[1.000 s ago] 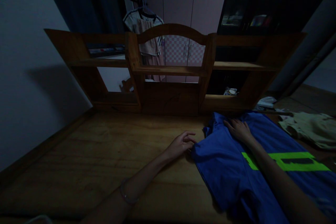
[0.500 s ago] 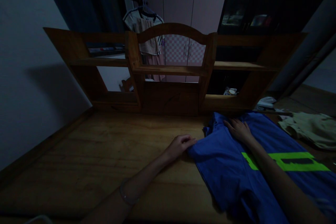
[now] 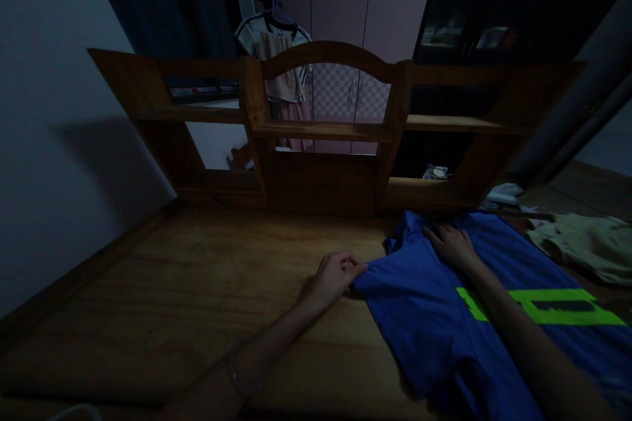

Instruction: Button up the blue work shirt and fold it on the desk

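A blue shirt (image 3: 419, 316) with a bright green stripe (image 3: 523, 306) across it lies spread on the wooden board, at the right of the head view. My left hand (image 3: 340, 276) pinches the tip of its sleeve between thumb and fingers, at the shirt's left edge. Near the collar, my right hand (image 3: 450, 243) rests flat on the cloth with its fingers stretched out. The fabric between the two hands lies fairly smooth, while the lower part is rumpled. The bottom of the shirt runs out of view.
A wooden shelf unit (image 3: 320, 131) stands along the far edge of the wooden surface (image 3: 197, 289). Pale yellow cloth (image 3: 587, 243) lies at the right. White wall (image 3: 59, 145) borders the left. Clothes (image 3: 281, 66) hang from a stand behind the shelf, before a pink wardrobe (image 3: 340, 13).
The view has shifted very slightly. My left hand keeps its pinch on the sleeve, and my right hand stays in the same place on the shirt.
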Available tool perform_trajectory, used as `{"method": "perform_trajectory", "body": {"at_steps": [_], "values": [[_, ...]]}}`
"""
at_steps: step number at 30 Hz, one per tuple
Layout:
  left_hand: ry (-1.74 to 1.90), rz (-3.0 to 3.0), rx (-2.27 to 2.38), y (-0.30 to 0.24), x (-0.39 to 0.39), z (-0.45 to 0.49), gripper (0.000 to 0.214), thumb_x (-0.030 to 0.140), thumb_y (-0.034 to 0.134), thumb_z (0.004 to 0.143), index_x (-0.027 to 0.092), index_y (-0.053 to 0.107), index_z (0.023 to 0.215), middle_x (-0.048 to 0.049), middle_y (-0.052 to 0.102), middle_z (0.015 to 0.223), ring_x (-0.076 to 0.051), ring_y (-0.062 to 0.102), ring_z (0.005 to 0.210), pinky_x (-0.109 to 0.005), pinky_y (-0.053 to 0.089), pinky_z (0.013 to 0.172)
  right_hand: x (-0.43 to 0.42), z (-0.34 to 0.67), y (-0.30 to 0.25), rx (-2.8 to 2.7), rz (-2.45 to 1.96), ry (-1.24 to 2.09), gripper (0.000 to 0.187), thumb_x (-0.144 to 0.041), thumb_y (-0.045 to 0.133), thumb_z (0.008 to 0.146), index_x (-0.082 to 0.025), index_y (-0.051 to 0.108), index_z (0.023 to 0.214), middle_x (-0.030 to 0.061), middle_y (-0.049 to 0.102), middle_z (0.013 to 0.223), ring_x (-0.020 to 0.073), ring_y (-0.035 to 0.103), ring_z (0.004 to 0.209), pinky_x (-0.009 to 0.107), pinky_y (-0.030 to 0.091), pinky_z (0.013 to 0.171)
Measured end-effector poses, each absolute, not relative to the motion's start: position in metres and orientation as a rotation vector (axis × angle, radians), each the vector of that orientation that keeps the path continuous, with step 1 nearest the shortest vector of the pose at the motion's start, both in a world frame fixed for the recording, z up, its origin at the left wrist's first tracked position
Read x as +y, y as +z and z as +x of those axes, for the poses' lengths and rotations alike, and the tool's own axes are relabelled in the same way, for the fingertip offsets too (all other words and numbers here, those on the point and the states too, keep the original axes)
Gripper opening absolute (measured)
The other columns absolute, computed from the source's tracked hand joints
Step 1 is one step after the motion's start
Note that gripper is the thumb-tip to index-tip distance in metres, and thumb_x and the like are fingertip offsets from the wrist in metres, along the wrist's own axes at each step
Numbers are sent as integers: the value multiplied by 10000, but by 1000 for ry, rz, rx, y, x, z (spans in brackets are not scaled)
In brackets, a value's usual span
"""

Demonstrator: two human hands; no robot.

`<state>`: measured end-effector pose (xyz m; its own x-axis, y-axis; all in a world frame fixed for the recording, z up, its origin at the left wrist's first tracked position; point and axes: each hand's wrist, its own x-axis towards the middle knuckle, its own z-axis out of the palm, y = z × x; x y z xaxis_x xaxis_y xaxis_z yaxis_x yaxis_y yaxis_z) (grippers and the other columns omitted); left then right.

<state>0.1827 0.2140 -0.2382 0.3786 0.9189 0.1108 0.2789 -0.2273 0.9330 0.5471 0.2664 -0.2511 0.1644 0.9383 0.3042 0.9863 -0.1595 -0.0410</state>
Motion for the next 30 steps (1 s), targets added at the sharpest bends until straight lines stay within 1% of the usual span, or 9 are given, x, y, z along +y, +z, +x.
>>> {"method": "perform_trajectory", "body": {"at_steps": [4,10,17,22,27,30], "values": [[893,1612,962,-240,216,185,387,529,585,761,142,571,747,25,520,526,-84,469,407,-176,322,397,267,548,-252,-1873,-2208,-317,553,-550,278,928,-159,487,1259,131,494,1316,305,416,1225,553,242,1026],[965,1621,850,-244,218,186,339,468,598,776,131,571,745,-15,582,668,-100,549,549,-179,387,474,269,549,-253,-1875,-2206,-330,564,-554,273,928,-159,483,1270,134,501,1308,306,417,1226,540,246,1026],[941,1612,836,-237,215,186,297,443,604,779,156,529,767,23,554,559,-89,510,487,-173,358,469,268,549,-254,-1878,-2201,-332,576,-561,267,926,-153,480,1273,138,511,1296,306,433,1210,533,247,1026],[948,1631,806,-235,214,184,250,399,576,807,157,522,773,18,562,566,-88,512,494,-171,367,471,268,550,-254,-1872,-2204,-325,569,-554,268,928,-150,481,1266,139,511,1295,302,425,1219,534,239,1033],[913,1622,821,-236,214,185,240,406,515,838,167,515,821,24,543,566,-88,475,423,-171,325,383,268,549,-254,-1863,-2208,-317,578,-561,261,926,-152,479,1271,133,485,1325,298,409,1236,535,234,1036],[901,1611,852,-235,213,185,247,421,497,842,174,502,829,30,530,571,-83,448,398,-172,313,367,268,549,-254,-1860,-2209,-313,573,-557,268,925,-153,473,1275,134,491,1319,297,417,1227,536,233,1036]]}}
